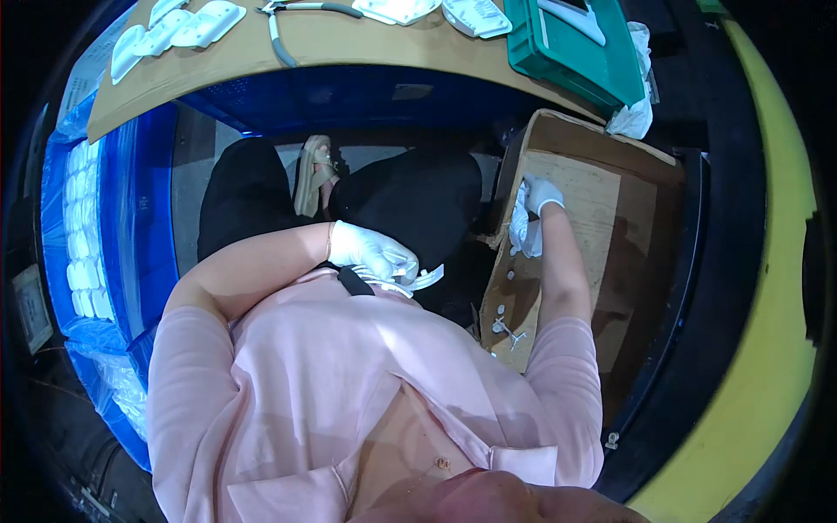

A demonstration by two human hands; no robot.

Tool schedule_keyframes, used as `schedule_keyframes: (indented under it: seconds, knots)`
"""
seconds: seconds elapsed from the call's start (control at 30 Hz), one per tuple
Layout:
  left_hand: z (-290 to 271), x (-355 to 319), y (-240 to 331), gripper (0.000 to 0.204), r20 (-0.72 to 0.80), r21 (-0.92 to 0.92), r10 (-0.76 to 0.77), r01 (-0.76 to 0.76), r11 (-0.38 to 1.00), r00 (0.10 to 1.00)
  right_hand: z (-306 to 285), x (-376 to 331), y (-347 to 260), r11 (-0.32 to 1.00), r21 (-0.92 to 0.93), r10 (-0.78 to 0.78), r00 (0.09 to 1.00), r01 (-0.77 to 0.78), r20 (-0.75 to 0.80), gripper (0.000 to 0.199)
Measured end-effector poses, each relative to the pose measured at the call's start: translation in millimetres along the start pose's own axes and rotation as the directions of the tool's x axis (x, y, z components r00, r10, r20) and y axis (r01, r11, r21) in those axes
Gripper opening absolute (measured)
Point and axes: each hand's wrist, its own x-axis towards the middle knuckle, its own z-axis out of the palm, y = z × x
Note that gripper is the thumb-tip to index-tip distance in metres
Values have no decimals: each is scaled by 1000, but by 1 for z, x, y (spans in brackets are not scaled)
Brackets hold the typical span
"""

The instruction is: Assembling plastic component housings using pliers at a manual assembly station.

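Your left hand [370, 251] has its fingers clamped on a white plastic part [425, 279] at your chest, while your right hand [542, 193] fingers grip white pieces [521, 228] inside the cardboard box [645, 174], small scraps [504, 321] lying below them.

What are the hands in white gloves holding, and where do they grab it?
The left hand grips a white plastic part by one end, against the lap. The right hand pinches the top of another white piece in the cardboard box.
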Motion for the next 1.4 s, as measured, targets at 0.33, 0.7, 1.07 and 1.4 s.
schedule_keyframes:
  seconds: [0.33, 0.7, 1.07, 1.4]
  knots:
    - [1, -1, -1, 61, -21, -1, 31, -31, 1000, 999, 30, -4, 27, 1000, 4, -14, 958, 14, 287, 50]
    - [2, -1, 1, 65, -40, 16, 6, -6, 1000, 999, 78, -39, 35, 741, 659, 21, 985, -129, 169, 60]
    - [1, 0, -8, 60, -46, 41, 36, -34, 999, 998, 78, -50, 26, 657, 715, 121, 969, -241, 215, 40]
    - [4, -2, -2, 59, -23, 17, 39, -38, 999, 999, 65, -64, 29, -152, 933, 111, 932, -327, 345, 18]
